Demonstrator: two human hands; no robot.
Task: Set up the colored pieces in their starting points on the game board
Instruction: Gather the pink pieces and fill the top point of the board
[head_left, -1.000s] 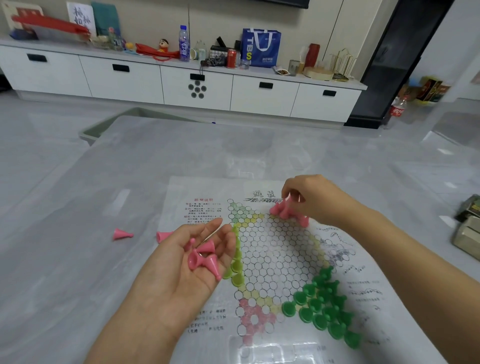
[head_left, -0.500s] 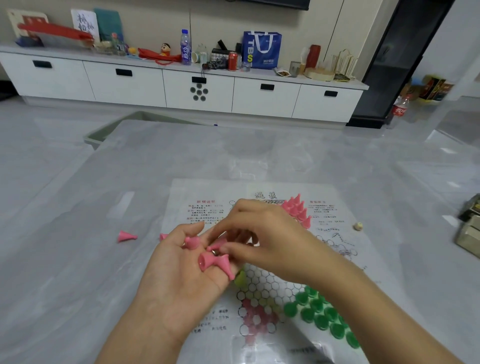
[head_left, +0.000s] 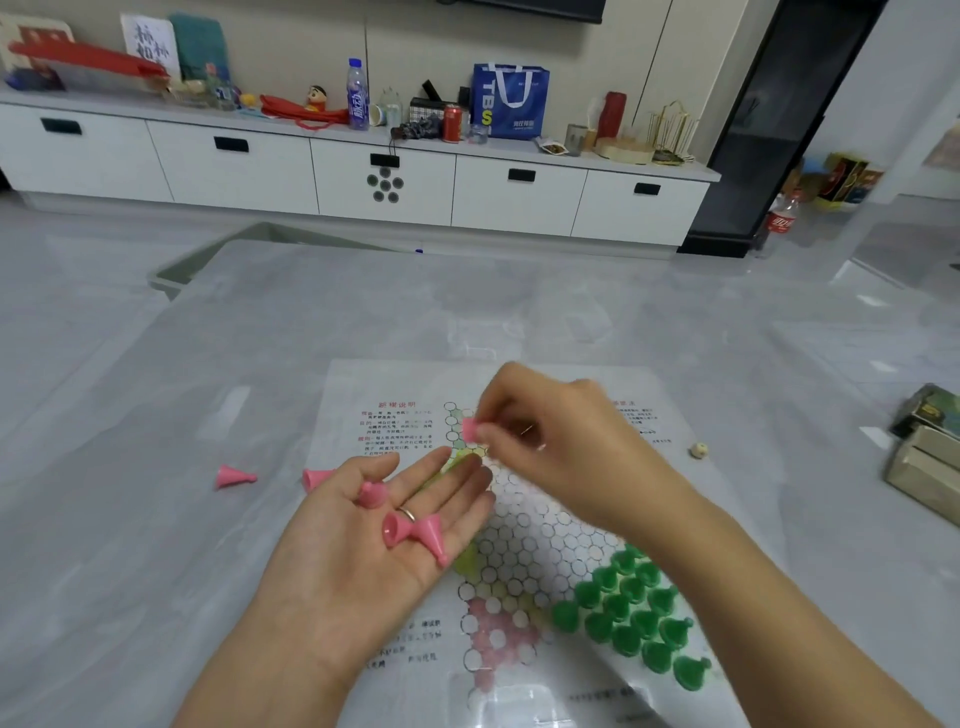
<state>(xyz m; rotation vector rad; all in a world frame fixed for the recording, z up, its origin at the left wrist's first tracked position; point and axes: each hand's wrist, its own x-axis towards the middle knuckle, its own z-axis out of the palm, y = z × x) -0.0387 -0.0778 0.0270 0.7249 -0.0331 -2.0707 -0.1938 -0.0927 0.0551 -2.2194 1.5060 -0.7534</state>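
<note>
A paper game board (head_left: 524, 540) printed with hexagon cells lies on the grey table. My left hand (head_left: 374, 551) is palm up over the board's left side and cradles three pink cone pieces (head_left: 410, 532). My right hand (head_left: 561, 447) hovers above the board's far part and pinches one pink piece (head_left: 470, 429) between thumb and fingers. Several green pieces (head_left: 634, 613) stand grouped in the near right corner of the board. A few yellow-green pieces (head_left: 465, 558) show beside and under my left hand. The pink pieces set on the far corner are hidden behind my right hand.
Two pink pieces (head_left: 234, 475) (head_left: 317, 477) lie on their sides on the table left of the board. A small die (head_left: 699, 450) sits right of the board. Boxes (head_left: 924, 457) stand at the right table edge. A white cabinet (head_left: 363, 171) with clutter lines the far wall.
My right hand took one pink piece from my left palm and lifted it away toward the far part of the board. My left hand stays in place, palm up.
</note>
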